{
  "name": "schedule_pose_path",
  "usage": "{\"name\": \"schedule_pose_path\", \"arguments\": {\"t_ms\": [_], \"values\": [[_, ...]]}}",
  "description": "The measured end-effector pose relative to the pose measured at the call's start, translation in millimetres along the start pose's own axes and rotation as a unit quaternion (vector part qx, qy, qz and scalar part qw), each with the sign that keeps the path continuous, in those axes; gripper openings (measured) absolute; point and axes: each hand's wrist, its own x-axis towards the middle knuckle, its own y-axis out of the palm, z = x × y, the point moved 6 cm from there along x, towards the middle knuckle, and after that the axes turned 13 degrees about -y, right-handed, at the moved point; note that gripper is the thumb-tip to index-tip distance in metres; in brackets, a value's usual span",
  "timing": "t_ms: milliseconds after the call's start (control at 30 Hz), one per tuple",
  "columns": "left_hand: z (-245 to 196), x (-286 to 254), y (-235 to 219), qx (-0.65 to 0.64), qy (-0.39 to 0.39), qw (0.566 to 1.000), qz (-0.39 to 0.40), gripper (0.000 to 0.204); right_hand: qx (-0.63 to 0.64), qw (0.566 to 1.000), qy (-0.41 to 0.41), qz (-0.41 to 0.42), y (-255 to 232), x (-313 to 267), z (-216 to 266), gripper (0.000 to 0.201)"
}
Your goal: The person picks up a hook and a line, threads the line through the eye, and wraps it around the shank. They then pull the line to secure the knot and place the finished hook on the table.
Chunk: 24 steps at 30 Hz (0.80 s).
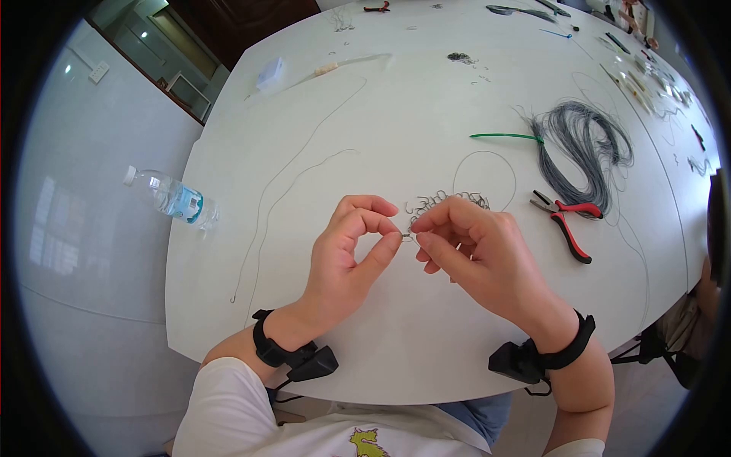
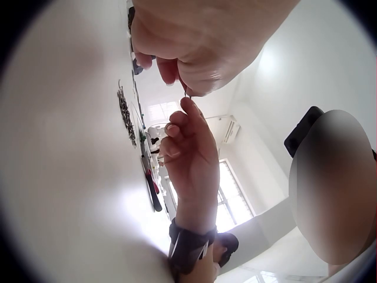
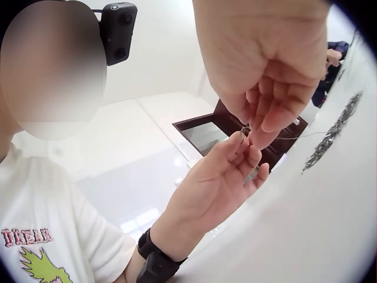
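Observation:
Both hands meet fingertip to fingertip over the near middle of the table. My left hand [image 1: 343,255] pinches a small metal fish hook [image 1: 406,237] between thumb and index finger. Close against it, the right hand [image 1: 495,255] pinches a thin line at the hook, its other fingers curled below. In the right wrist view the line [image 3: 300,137] runs out from the right fingers, and the hook [image 3: 243,132] shows at the left fingertips. Just beyond the hands lies a pile of fish hooks [image 1: 457,199], partly hidden by the right hand.
Red-and-black pliers [image 1: 567,225] and a grey bundle of line [image 1: 579,141] with a green cable tie [image 1: 502,135] lie right. Long thin lines [image 1: 263,206] stretch across the left side, near a water bottle [image 1: 179,199]. Farther back are a clear box [image 1: 269,74] and small dark pieces [image 1: 460,58].

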Motion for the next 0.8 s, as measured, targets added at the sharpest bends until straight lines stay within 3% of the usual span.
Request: {"name": "schedule_pose_path", "arguments": {"t_ms": [167,500,567,733,800], "values": [[0.6,-0.4,1.1,-0.001,-0.001,1.0,0.003,0.004,0.003,0.999,0.033,0.037,1.9,-0.3,-2.1,0.01],[0.8,-0.7,2.7,0.005,-0.007,1.0,0.006,0.005,-0.058,0.998,-0.039,-0.001,4.0,-2.2,-0.8,0.007],[1.4,-0.5,1.0,0.01,0.005,1.0,-0.026,0.005,-0.062,0.997,-0.047,-0.002,3.5,-2.2,0.0,0.007],[-3.5,-2.7,4.4,-0.05,-0.024,0.998,0.015,0.005,0.135,0.988,0.071,0.0,5.9,-3.2,-8.9,0.008],[-3.7,-2.9,6.0,-0.069,-0.03,0.997,0.032,0.005,0.135,0.988,0.077,0.003,5.7,-2.7,-7.6,0.008]]}}
